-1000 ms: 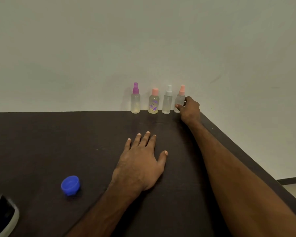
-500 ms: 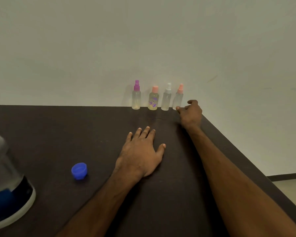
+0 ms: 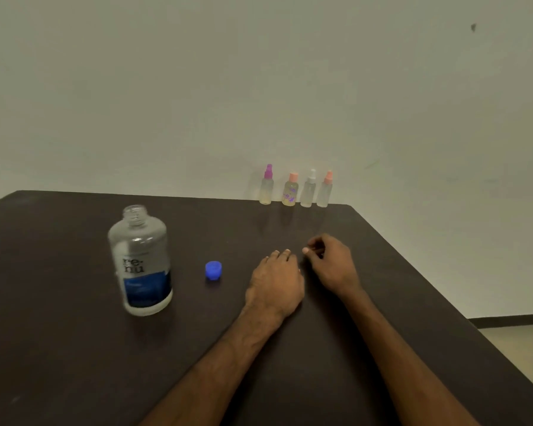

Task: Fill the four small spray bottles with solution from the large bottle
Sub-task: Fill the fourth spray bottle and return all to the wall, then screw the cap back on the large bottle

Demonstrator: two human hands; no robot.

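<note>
While left hand [image 3: 276, 284] lies flat and released on bench [image 3: 74, 348], right hand [image 3: 333, 265] loosely curled, grasping nothing, large bottle [image 3: 142, 265] uncapped at left, blue cap [image 3: 213, 269] beside it, four spray bottles [image 3: 290, 193] along far edge

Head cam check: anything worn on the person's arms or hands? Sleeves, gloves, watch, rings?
Nothing worn that shows. The left hand and right hand are bare: no gloves, no rings visible. The left forearm and right forearm are bare down to the frame's bottom edge: no sleeves, watch, wristband, markers or cables.
</note>
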